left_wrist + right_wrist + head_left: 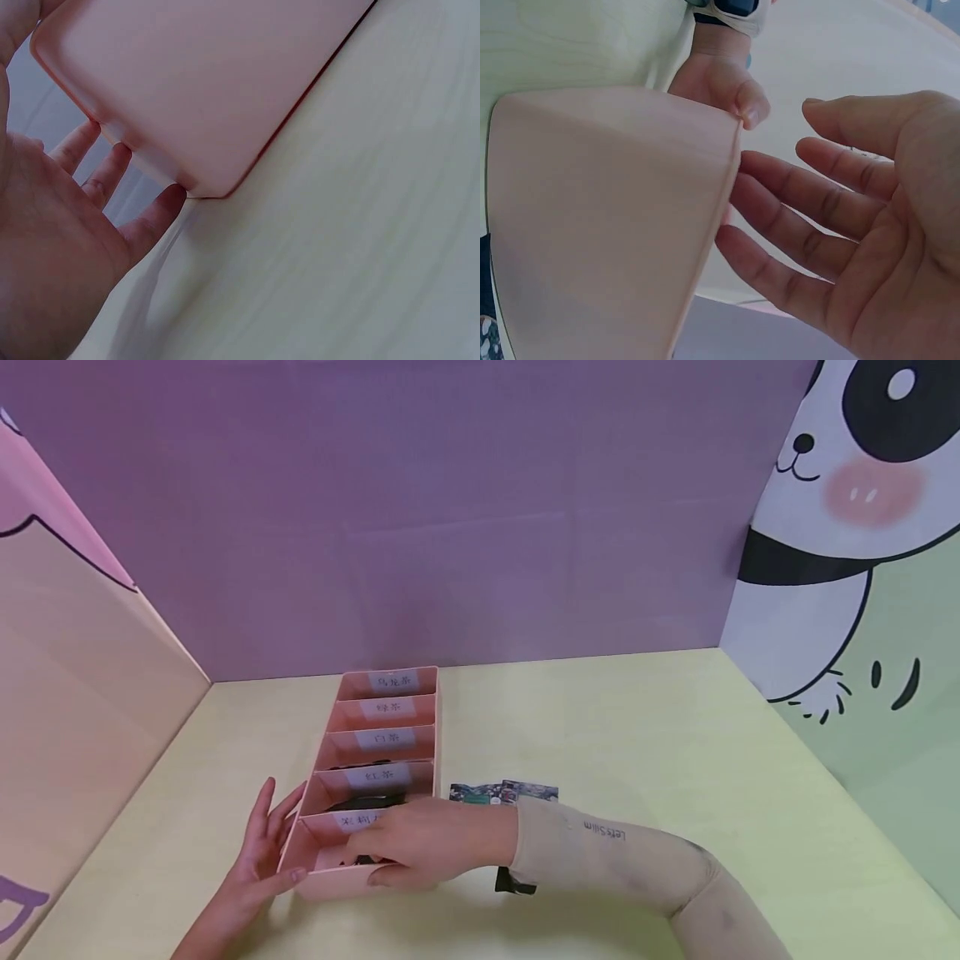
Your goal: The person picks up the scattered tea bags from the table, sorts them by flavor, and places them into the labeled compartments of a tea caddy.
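Note:
A long pink divided box with white paper labels stands on the table. My left hand is at its near left corner, thumb at the front rim. In the left wrist view, straight left fingertips touch the outer wall. My right hand reaches over the front rim into the nearest compartment. Its fingers are extended and spread, the thumb apart, with nothing between them in the right wrist view. A small dark item shows under the right fingers. Dark packets lie in the second compartment.
Two patterned sachets lie right of the box, partly behind the right sleeve. A black packet pokes out below that sleeve. A purple wall stands behind the table, with printed panels on both sides.

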The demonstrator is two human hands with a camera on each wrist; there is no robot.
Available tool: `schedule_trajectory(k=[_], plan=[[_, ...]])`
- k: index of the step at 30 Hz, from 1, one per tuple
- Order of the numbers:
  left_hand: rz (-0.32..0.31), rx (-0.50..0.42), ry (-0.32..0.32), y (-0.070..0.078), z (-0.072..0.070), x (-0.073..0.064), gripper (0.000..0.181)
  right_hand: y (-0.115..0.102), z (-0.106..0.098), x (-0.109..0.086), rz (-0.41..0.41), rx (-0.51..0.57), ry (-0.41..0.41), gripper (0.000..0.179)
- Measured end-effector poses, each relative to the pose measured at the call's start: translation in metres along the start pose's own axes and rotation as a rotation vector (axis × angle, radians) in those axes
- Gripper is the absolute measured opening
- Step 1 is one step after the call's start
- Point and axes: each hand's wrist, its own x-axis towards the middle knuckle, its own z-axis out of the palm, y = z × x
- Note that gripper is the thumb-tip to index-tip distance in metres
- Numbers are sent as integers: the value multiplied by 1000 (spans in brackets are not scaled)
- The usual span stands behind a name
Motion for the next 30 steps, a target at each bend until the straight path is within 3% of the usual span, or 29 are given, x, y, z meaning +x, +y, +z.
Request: schedule_trajectory(k=[5, 11, 14, 17, 25, 30], plan=[[-1, -17, 3, -1, 1, -1, 107, 4, 1, -16, -27, -30, 58, 32], [-12, -15, 6, 0, 1, -2, 106, 13, -3, -48, 76, -58, 176, 38], [-35, 6, 21, -1, 1, -2, 105, 26, 1, -68, 132, -56, 266, 41], [-55, 16, 37, 0, 1, -3, 105, 43, 7, -85, 223, -34, 307, 42], [-54, 18, 17, -2, 1, -3, 105, 76, 21, -128, 548, 107, 228, 59], [-14, -13, -7, -3, 1, -3, 106, 92, 27, -144, 658, 178, 120, 76]])
